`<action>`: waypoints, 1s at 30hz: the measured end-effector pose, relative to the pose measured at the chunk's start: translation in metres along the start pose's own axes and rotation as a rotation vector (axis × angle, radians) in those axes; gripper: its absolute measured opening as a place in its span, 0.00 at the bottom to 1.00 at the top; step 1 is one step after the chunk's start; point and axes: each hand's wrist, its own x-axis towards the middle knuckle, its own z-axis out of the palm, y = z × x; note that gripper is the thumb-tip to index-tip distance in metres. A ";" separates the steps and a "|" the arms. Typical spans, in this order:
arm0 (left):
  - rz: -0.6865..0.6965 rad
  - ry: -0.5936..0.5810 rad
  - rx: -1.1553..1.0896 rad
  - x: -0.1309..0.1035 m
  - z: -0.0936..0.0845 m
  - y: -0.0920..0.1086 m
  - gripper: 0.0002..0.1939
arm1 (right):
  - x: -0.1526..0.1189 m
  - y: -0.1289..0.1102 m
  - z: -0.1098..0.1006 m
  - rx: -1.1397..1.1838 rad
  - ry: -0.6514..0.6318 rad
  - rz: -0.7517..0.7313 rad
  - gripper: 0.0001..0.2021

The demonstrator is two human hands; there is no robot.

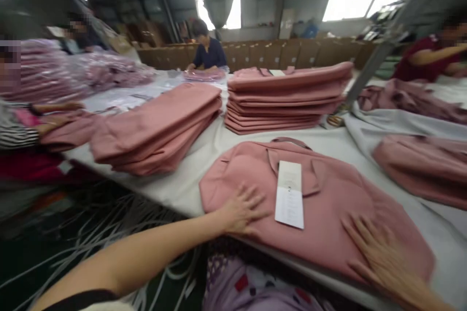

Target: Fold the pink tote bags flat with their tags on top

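Observation:
A flat pink bag (pixel 328 223) lies on the white-covered table in front of me, its dark carrying strap (pixel 292 143) at the far edge. On its upper face rests a white paper tag (pixel 289 194), near the short pink handle loop. My left hand (pixel 243 210) lies with spread fingers on the bag's left part, left of the tag. Toward the bag's right end, my right hand (pixel 381 250) presses flat, fingers apart and slightly blurred. Neither hand grips anything.
Stacked pink bags (pixel 284 102) stand behind, with another pile (pixel 156 126) to the left. A pink bag (pixel 426 167) lies right. A metal post (pixel 379 53) rises at the back right. Co-workers sit around the table (pixel 175 194). White strips (pixel 120 223) litter the floor.

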 end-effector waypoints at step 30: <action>0.075 0.251 0.263 -0.016 0.034 -0.043 0.39 | 0.010 -0.022 -0.017 -0.006 -0.012 0.015 0.48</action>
